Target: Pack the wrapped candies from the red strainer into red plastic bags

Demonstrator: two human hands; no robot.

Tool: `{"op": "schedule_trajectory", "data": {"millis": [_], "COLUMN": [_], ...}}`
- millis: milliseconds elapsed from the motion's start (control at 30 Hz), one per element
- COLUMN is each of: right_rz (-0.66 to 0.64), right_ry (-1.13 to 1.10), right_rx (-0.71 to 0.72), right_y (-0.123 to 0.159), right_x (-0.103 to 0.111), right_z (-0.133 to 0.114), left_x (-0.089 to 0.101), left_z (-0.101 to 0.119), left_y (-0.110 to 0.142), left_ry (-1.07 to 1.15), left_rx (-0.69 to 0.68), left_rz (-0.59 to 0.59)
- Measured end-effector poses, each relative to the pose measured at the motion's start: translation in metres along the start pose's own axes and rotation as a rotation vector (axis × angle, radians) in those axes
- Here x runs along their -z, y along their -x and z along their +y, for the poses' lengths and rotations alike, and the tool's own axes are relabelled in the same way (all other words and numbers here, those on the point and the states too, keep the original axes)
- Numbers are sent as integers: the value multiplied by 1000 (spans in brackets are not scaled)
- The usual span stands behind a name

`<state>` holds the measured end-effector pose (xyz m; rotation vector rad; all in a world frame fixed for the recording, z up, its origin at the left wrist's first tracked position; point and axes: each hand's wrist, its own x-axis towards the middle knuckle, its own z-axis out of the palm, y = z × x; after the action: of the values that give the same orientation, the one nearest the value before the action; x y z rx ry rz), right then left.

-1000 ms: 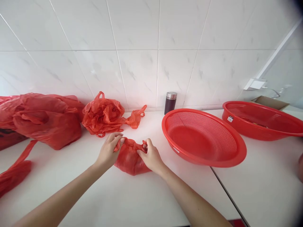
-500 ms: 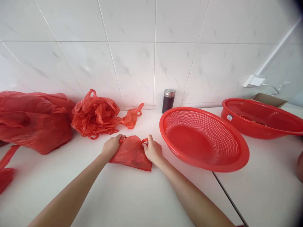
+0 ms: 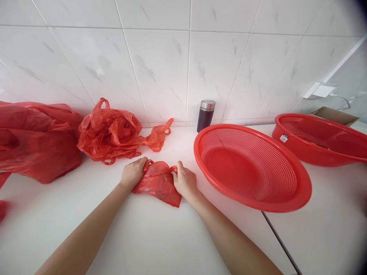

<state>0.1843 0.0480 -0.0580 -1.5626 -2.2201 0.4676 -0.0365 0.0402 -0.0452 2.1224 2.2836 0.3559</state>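
A small red plastic bag (image 3: 160, 183) lies on the white tabletop between my hands, with darker contents showing faintly through its film. My left hand (image 3: 134, 173) is closed on its left handle, while my right hand (image 3: 184, 180) pinches the handle on the right. What is inside the bag I cannot make out. Just beyond it sits a crumpled heap of red plastic bags (image 3: 111, 133), one loose bag (image 3: 158, 135) trailing off its right side. To the right of my right hand is a red perforated basket (image 3: 232, 168), its inside bare.
A large filled red bag (image 3: 43, 141) stands at the left. Behind the basket is a dark flask (image 3: 205, 116) with a silver lid, near the tiled wall. Farther right, a second red basket (image 3: 318, 149) holds small items, with a cardboard box (image 3: 334, 115) behind it.
The small bag's upper part has been drawn down and creased between my hands, which keep hold of both handles. My view has tilted down slightly.
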Motion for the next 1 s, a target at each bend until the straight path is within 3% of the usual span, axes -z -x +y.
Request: {"op": "schedule_trajectory", "data": {"millis": [167, 300, 567, 800, 1000], "right_rz": [52, 109, 7, -13, 33], "right_ry": [-72, -252, -44, 26, 9], "right_rx": [12, 14, 67, 93, 110], "right_y": [5, 6, 1, 2, 10], "right_x": [5, 7, 1, 1, 3], "right_z": [0, -6, -6, -5, -4], "left_x": [5, 10, 10, 12, 12], "left_z": [5, 14, 43, 41, 29], "left_y": [10, 12, 13, 6, 8], "left_ry": [135, 265, 249, 270, 457], "left_rx": [116, 223, 155, 97, 168], "left_rz": [83, 52, -151, -203, -157]}}
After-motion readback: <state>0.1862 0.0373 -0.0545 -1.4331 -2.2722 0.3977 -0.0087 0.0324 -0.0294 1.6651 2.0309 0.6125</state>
